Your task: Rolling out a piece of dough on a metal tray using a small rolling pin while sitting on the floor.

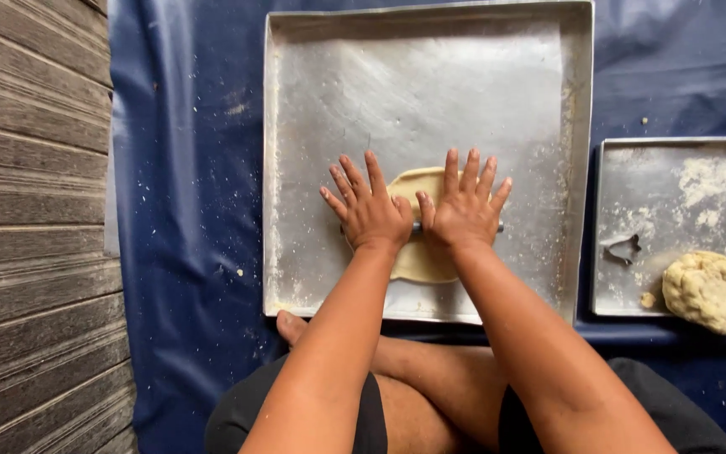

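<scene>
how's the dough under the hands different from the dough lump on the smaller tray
The dough under the hands is pressed flat and smooth; the dough lump is a thick, rough mound. The flat dough lies mid-way on the large tray, under a rolling pin; the lump sits untouched at the small tray's near edge. Both are pale cream.

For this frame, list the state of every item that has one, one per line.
Left hand: flat, fingers spread, pressing on the rolling pin.
Right hand: flat, fingers spread, on the same pin.
Rolling pin: lying across the dough, mostly hidden.
Dough sheet: flattened, in the large tray.
Large tray: floured.
Dough lump: unrolled, in the small tray.
Small tray: floured.
Cutter: lying unused.
</scene>
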